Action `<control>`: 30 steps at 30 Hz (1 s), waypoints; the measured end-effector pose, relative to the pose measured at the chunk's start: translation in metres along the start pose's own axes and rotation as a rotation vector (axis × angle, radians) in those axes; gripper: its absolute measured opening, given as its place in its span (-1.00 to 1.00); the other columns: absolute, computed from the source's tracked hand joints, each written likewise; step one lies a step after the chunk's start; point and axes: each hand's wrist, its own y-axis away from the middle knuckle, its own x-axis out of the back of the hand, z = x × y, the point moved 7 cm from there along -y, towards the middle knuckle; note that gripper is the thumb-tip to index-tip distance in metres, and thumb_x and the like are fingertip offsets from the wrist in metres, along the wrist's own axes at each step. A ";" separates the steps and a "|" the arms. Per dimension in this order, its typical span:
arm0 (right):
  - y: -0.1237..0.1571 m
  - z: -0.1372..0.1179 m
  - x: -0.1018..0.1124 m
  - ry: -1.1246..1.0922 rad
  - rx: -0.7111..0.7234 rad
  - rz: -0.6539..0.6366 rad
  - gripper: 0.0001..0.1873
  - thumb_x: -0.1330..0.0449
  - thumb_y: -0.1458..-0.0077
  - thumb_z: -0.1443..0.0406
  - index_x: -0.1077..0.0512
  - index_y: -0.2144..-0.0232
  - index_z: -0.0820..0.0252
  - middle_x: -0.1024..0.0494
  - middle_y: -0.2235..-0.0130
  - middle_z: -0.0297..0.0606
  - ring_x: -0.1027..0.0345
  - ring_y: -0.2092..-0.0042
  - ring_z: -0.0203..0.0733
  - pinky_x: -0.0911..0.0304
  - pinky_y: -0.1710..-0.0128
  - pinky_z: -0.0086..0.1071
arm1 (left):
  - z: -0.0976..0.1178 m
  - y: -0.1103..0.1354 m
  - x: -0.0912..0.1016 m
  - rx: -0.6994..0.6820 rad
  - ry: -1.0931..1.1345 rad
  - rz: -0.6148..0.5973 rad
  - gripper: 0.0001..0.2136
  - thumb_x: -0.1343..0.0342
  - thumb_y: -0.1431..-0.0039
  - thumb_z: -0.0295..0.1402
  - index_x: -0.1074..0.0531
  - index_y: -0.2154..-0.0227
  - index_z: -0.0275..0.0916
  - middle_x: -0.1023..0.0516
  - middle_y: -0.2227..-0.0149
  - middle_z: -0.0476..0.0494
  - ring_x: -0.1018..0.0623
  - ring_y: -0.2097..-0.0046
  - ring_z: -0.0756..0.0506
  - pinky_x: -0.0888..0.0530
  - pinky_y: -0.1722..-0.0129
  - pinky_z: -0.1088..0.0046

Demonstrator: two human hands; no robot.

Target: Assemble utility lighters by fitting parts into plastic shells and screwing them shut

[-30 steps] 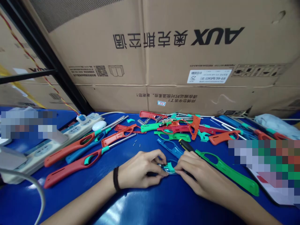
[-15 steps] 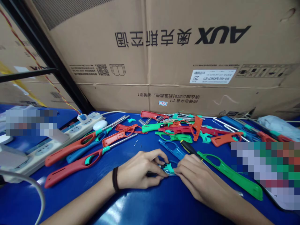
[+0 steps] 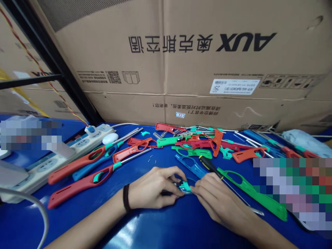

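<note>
My left hand (image 3: 158,186) has its fingers closed around a blue lighter casing half (image 3: 192,180), low over the blue table. A teal trigger (image 3: 185,186) sits in the casing, between my hands. The fingertips of my right hand (image 3: 219,195) are pinched together at the trigger's right end. Most of the casing is hidden by the fingers. Just beyond my hands lies another blue casing half (image 3: 189,163). A screwdriver (image 3: 207,163) with a black and yellow handle runs behind my right hand, and a green casing half (image 3: 259,195) is to its right.
Red and green casing parts (image 3: 197,142) and metal tubes are heaped against the cardboard box (image 3: 166,76). Assembled red lighters (image 3: 80,183) lie at left beside a white power strip (image 3: 46,167). Tiny metal pins (image 3: 150,158) are scattered beyond my left hand.
The teal trigger and my right fingertips have shifted slightly left, towards my left hand. More of the screwdriver's shaft shows beside my right forearm. Both hands keep their hold.
</note>
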 end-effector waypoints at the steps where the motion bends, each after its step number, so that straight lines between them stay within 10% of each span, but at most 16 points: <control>1: 0.000 -0.001 0.000 0.010 -0.006 0.001 -0.73 0.06 -0.18 0.53 -0.41 0.31 0.26 -0.42 0.40 -0.22 -0.21 0.33 -0.15 -0.17 0.29 -0.28 | 0.000 0.000 0.000 0.000 0.001 -0.002 -0.85 -0.11 -0.13 -0.48 -0.56 0.29 -0.20 -0.44 0.03 -0.11 -0.55 0.19 -0.01 -0.47 0.16 0.53; 14: 0.000 -0.020 -0.005 0.336 0.070 -0.113 -0.68 0.07 -0.02 0.59 -0.35 0.27 0.22 -0.48 0.33 -0.20 -0.32 0.27 -0.10 -0.22 0.17 -0.22 | 0.006 -0.002 -0.004 -0.112 -0.054 0.016 -0.85 -0.04 -0.16 -0.51 -0.51 0.31 -0.25 -0.59 0.13 -0.14 -0.56 0.18 -0.06 -0.44 0.14 0.45; 30: -0.009 0.008 0.019 0.034 -0.174 -0.013 -0.77 -0.09 -0.07 0.46 -0.49 0.34 0.09 -0.50 0.35 -0.31 -0.33 0.28 -0.20 -0.20 0.24 -0.30 | 0.006 -0.002 -0.003 -0.096 0.003 0.044 -0.82 -0.07 -0.07 -0.56 -0.52 0.31 -0.25 -0.63 0.29 -0.09 -0.56 0.17 -0.05 -0.46 0.09 0.44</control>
